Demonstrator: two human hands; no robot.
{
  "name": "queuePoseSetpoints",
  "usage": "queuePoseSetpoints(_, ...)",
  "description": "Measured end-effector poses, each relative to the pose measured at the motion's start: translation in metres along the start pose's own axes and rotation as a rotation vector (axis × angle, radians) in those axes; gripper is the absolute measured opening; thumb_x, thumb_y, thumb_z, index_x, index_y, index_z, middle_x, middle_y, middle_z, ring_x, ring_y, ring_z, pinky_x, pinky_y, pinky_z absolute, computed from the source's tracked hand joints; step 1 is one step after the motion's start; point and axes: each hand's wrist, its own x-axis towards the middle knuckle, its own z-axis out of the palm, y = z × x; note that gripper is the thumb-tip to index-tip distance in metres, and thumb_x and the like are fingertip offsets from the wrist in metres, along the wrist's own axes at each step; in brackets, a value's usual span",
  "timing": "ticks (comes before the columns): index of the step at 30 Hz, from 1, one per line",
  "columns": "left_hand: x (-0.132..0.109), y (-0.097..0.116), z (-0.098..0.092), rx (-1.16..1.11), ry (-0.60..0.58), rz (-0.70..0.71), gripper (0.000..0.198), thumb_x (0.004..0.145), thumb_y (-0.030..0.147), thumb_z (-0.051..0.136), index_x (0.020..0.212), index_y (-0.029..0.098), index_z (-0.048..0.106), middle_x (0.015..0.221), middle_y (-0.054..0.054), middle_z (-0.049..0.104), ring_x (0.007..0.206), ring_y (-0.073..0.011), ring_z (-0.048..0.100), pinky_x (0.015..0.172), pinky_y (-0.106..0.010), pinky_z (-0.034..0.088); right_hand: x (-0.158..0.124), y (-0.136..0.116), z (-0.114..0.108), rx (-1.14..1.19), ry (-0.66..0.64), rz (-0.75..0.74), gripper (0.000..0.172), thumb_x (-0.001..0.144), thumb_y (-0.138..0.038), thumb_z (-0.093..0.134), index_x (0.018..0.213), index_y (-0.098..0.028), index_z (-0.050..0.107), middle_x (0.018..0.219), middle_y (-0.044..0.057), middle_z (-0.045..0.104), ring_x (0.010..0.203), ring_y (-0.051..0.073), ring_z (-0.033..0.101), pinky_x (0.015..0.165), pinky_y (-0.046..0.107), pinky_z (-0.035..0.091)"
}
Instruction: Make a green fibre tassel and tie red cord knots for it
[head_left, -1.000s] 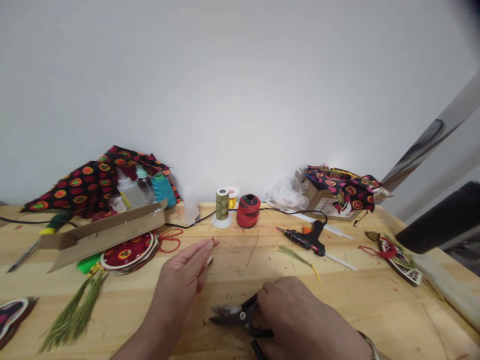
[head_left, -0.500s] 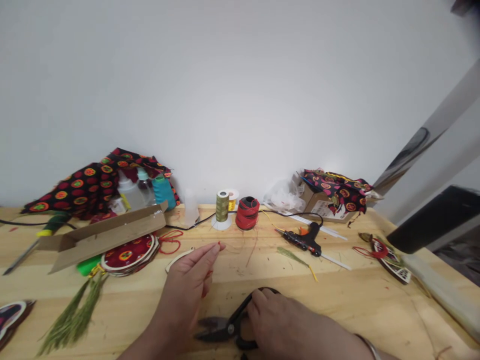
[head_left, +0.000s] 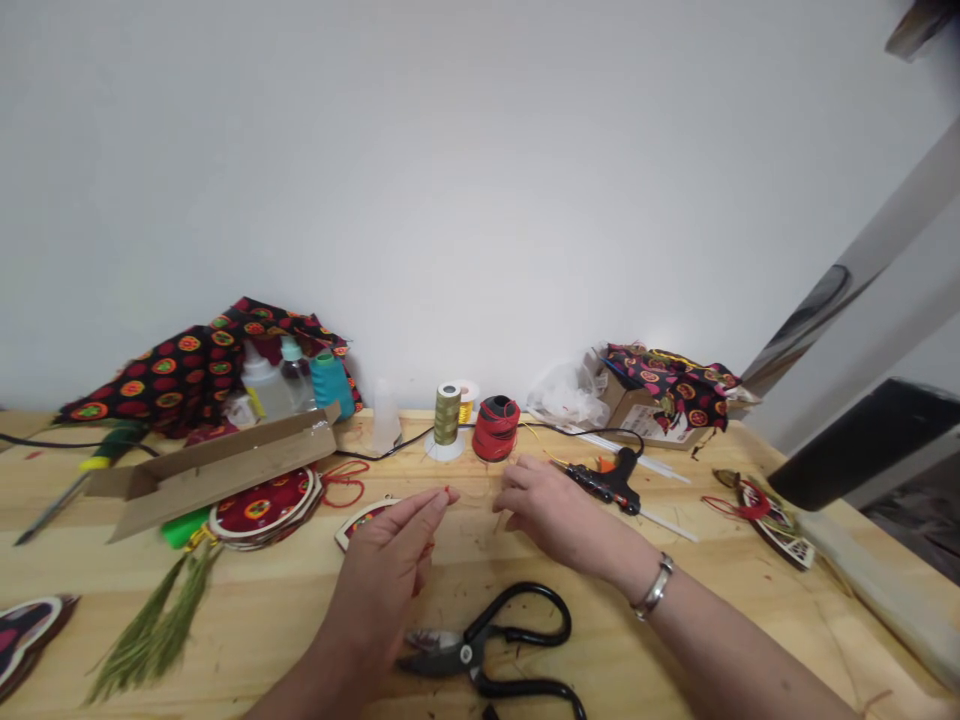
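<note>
My left hand (head_left: 394,560) is closed, thumb and forefinger pinching a bit of red cord (head_left: 450,494) at their tips. My right hand (head_left: 536,505) reaches over the table just in front of the red spool (head_left: 496,428), its fingers bent near a thin thread; whether it grips the thread is too small to tell. Black-handled scissors (head_left: 480,650) lie with handles apart below both hands. A patterned ornament with a pale rim (head_left: 360,520) lies partly behind my left hand.
An olive spool (head_left: 447,415) stands left of the red one. A glue gun (head_left: 611,482) lies right of my right hand. Further left are a cardboard box (head_left: 217,470), round ornaments (head_left: 262,508) and green tassels (head_left: 154,625). A right-hand ornament (head_left: 780,525) lies near the edge.
My right hand has let go of the scissors and moved up and away toward the red spool. The scissors stay on the table. My left hand keeps its pinch, shifted slightly right.
</note>
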Motion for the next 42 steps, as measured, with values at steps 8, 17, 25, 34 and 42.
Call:
queuePoseSetpoints(8, 0.002, -0.001, 0.0, 0.023, 0.028, -0.019, 0.047, 0.061, 0.047, 0.071, 0.089, 0.009, 0.068, 0.048, 0.01, 0.032, 0.038, -0.0019, 0.018, 0.036, -0.016, 0.011, 0.009, 0.001, 0.026, 0.165, 0.115, -0.029, 0.017, 0.08, -0.007, 0.05, 0.068, -0.016, 0.058, 0.077, 0.005, 0.058, 0.081, 0.019, 0.046, 0.072, 0.031, 0.037)
queuePoseSetpoints(17, -0.001, 0.001, 0.0, -0.009, 0.019, -0.017, 0.043, 0.063, 0.046, 0.07, 0.088, 0.011, 0.069, 0.048, 0.011, 0.026, 0.04, -0.0031, 0.016, 0.037, -0.015, 0.01, 0.007, 0.027, -0.015, 1.029, 0.451, 0.368, 0.016, 0.084, -0.027, 0.047, 0.074, -0.015, 0.054, 0.059, -0.002, 0.052, 0.049, 0.008, 0.042, 0.048, 0.02, 0.034)
queuePoseSetpoints(25, -0.003, 0.0, 0.0, 0.009, -0.005, -0.025, 0.043, 0.067, 0.046, 0.067, 0.09, 0.011, 0.068, 0.046, 0.011, 0.025, 0.04, -0.0037, 0.015, 0.038, -0.016, 0.01, 0.016, 0.04, -0.074, 1.614, 0.761, 0.323, 0.023, 0.066, -0.026, 0.071, 0.068, -0.017, 0.051, 0.06, -0.002, 0.058, 0.049, 0.007, 0.049, 0.044, 0.017, 0.035)
queuePoseSetpoints(34, -0.002, 0.0, -0.001, 0.012, -0.027, -0.033, 0.045, 0.065, 0.047, 0.068, 0.091, 0.009, 0.067, 0.043, 0.013, 0.023, 0.038, -0.0031, 0.014, 0.038, -0.017, 0.008, 0.047, 0.045, -0.14, 1.512, 0.939, 0.201, 0.015, 0.081, -0.015, 0.056, 0.068, -0.016, 0.048, 0.056, -0.006, 0.048, 0.048, 0.004, 0.047, 0.045, 0.014, 0.037)
queuePoseSetpoints(42, -0.003, 0.003, 0.001, -0.002, -0.008, -0.026, 0.046, 0.061, 0.048, 0.07, 0.085, 0.009, 0.069, 0.041, 0.012, 0.024, 0.036, -0.0024, 0.017, 0.037, -0.016, 0.009, 0.054, 0.031, -0.204, 1.284, 1.08, 0.042, 0.023, 0.087, -0.009, 0.047, 0.066, -0.018, 0.047, 0.057, -0.008, 0.046, 0.048, 0.002, 0.046, 0.051, 0.016, 0.039)
